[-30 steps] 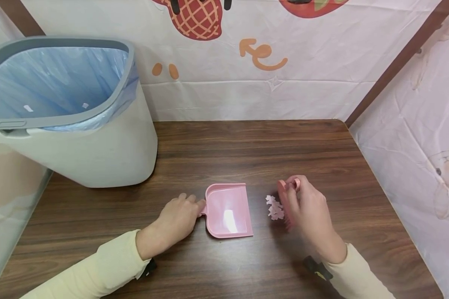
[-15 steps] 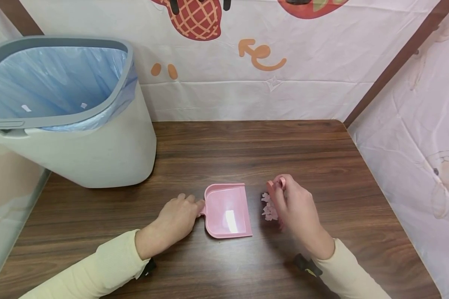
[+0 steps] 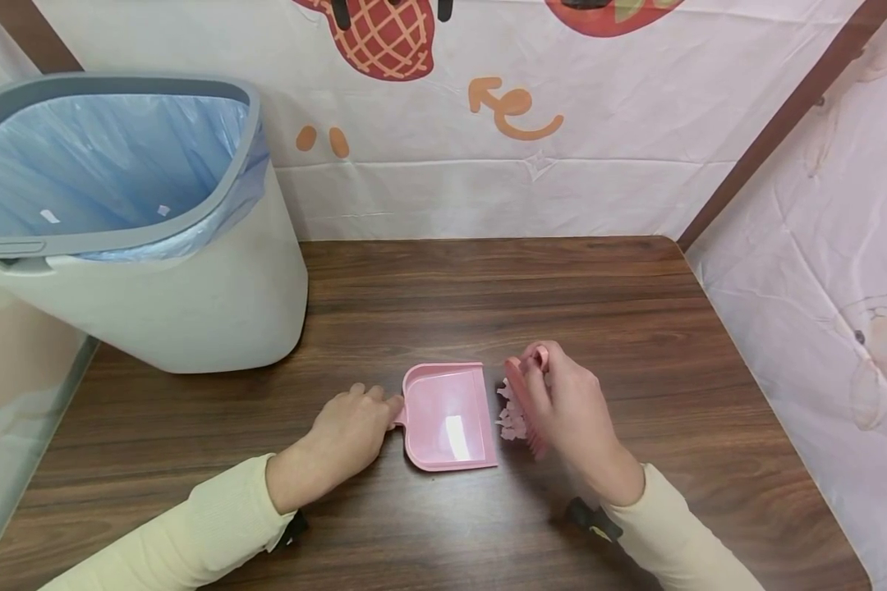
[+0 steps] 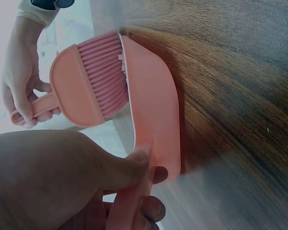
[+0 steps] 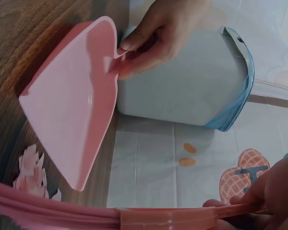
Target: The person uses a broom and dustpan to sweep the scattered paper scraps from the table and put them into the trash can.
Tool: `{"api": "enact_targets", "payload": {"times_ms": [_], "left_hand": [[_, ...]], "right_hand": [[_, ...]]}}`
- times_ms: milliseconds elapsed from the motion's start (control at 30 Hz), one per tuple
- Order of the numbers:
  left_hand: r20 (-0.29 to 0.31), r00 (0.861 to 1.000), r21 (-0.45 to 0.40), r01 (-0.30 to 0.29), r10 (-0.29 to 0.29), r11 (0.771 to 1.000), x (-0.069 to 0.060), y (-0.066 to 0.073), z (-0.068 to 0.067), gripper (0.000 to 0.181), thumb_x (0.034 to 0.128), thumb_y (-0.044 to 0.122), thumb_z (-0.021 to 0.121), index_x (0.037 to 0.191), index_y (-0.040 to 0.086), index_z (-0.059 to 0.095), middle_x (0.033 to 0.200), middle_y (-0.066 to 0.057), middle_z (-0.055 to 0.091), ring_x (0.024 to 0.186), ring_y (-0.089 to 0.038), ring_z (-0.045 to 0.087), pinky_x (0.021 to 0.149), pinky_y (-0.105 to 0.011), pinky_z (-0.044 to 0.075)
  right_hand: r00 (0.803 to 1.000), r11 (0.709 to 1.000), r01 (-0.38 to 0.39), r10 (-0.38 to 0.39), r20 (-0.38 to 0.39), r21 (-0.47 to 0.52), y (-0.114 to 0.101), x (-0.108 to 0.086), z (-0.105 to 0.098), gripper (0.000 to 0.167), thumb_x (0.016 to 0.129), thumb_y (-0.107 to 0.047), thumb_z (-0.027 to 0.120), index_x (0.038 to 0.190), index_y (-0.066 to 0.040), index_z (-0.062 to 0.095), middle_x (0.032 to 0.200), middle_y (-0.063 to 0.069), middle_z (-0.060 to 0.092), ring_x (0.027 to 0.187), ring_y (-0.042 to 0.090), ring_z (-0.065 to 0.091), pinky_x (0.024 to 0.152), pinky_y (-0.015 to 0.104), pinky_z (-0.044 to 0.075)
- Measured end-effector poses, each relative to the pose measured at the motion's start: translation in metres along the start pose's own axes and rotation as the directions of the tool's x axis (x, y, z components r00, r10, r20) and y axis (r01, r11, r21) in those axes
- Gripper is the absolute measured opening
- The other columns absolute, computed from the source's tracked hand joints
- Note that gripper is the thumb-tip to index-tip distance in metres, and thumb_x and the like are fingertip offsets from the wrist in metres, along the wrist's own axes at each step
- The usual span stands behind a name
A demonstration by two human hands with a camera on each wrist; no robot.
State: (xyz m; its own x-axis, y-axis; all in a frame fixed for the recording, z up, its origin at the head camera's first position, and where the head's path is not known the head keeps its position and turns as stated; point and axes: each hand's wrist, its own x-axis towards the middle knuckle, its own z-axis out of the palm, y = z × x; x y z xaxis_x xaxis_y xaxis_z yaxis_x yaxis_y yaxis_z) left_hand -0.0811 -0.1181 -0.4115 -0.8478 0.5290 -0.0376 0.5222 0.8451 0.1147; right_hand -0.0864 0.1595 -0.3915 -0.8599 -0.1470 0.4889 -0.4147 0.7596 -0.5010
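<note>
A pink dustpan [image 3: 447, 414] lies flat on the wooden table, its open lip facing right. My left hand [image 3: 351, 431] grips its handle, thumb on top in the left wrist view. In my right hand [image 3: 576, 410] is the handle of a pink hand brush [image 4: 72, 88], bristles down on the table. Between the bristles and the dustpan's lip lies a small pile of pale pink paper scraps [image 5: 31, 172], just short of the lip. The dustpan's floor shows no scraps.
A light grey bin [image 3: 214, 304] with a blue liner [image 3: 133, 156] stands at the table's left back; two small pale scraps lie inside the liner. A printed cloth [image 3: 599, 189] hangs behind the wooden table [image 3: 414, 295].
My right hand has moved left with the brush, pushing the paper scraps closer to the dustpan's lip. The left hand and dustpan have stayed in place.
</note>
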Motion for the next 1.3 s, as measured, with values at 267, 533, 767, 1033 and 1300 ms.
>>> {"api": "enact_targets", "payload": {"times_ms": [267,533,767,1033,1300], "left_hand": [[0.004,1.0,-0.002,0.004,-0.004,1.0,0.0,0.001,0.0,0.009,0.0917,-0.001,0.066,0.097,0.004,0.07,0.079,-0.015,0.063,0.072,-0.034,0.059,0.058,-0.049,0.054],[0.006,1.0,-0.006,0.008,-0.008,1.0,0.0,0.001,0.0,0.008,0.0926,-0.001,0.065,0.097,0.005,0.07,0.079,-0.015,0.063,0.072,-0.034,0.059,0.058,-0.049,0.053],[-0.005,1.0,-0.005,0.004,-0.004,1.0,0.0,0.001,0.001,0.005,0.0928,0.002,0.066,0.096,0.005,0.069,0.079,-0.014,0.063,0.071,-0.035,0.059,0.058,-0.049,0.053],[0.003,1.0,-0.009,0.008,-0.008,1.0,-0.001,0.0,0.002,0.006,0.092,0.001,0.067,0.096,0.005,0.07,0.08,-0.015,0.064,0.072,-0.035,0.06,0.059,-0.05,0.054],[0.029,0.999,-0.019,0.017,-0.016,1.0,0.0,-0.001,0.0,0.008,0.0935,0.002,0.066,0.099,0.005,0.07,0.08,-0.015,0.063,0.071,-0.034,0.059,0.058,-0.048,0.053]], "right_hand": [[0.998,0.997,-0.05,0.048,0.032,0.065,-0.01,0.002,0.006,0.005,0.097,-0.001,0.059,0.098,-0.005,0.061,0.081,0.003,0.064,0.062,0.011,0.049,0.052,0.027,0.044],[1.0,0.995,-0.001,-0.001,0.019,0.104,-0.022,-0.001,0.012,0.002,0.098,-0.002,0.059,0.098,-0.003,0.061,0.082,0.003,0.064,0.062,0.009,0.048,0.051,0.024,0.043],[0.999,0.991,0.053,-0.052,-0.01,0.122,-0.03,-0.002,0.018,0.008,0.095,0.001,0.062,0.1,-0.005,0.061,0.083,0.001,0.064,0.064,0.008,0.051,0.053,0.023,0.046],[0.999,0.972,0.047,-0.04,-0.036,0.229,-0.029,-0.002,0.019,0.011,0.095,0.005,0.06,0.102,-0.003,0.061,0.085,0.004,0.067,0.072,0.009,0.059,0.055,0.02,0.051],[0.998,0.975,0.014,0.0,-0.061,0.222,-0.018,0.002,0.009,0.011,0.096,0.005,0.061,0.105,0.0,0.06,0.09,0.009,0.069,0.074,0.012,0.061,0.054,0.024,0.051]]}}
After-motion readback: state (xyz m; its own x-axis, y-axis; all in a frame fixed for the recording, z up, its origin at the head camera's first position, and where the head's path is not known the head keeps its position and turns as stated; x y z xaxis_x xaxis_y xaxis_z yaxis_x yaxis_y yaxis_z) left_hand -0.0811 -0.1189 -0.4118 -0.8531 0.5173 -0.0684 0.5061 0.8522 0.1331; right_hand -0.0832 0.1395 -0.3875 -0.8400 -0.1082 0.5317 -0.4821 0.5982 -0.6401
